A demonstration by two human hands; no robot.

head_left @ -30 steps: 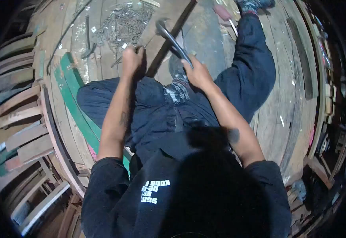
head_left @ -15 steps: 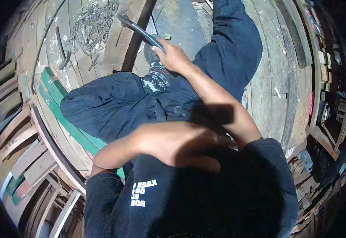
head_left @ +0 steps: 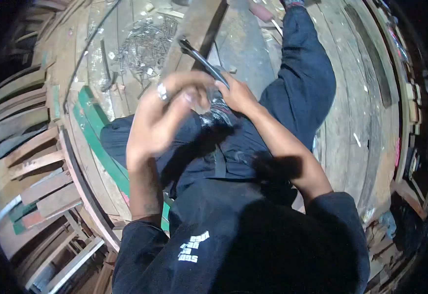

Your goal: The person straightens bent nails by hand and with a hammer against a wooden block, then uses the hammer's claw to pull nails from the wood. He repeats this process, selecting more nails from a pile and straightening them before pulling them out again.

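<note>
My right hand (head_left: 237, 94) is wrapped round the dark handle of a hammer (head_left: 204, 62). The hammer's head points up and left, over a thick wooden beam (head_left: 188, 28). My left hand (head_left: 157, 115) is raised in front of my folded leg, left of the hammer handle. Its thumb and fingers are bent but apart, with nothing visible between them, and it is somewhat blurred. A whitish band shows on one of its fingers. Behind both hands is a patterned sock (head_left: 217, 111) on my foot, partly hidden by them.
A heap of nails (head_left: 148, 49) lies on the plank floor left of the beam, near a dark metal bar (head_left: 106, 63). A green board (head_left: 99, 132) runs beside my knee. Stacked wood pieces (head_left: 42, 171) fill the left side. A pink-handled object (head_left: 260, 11) lies at the top.
My left hand has moved from near my chest up and forward, close to the hammer handle. My right hand still holds the hammer. The whole view has shifted slightly.
</note>
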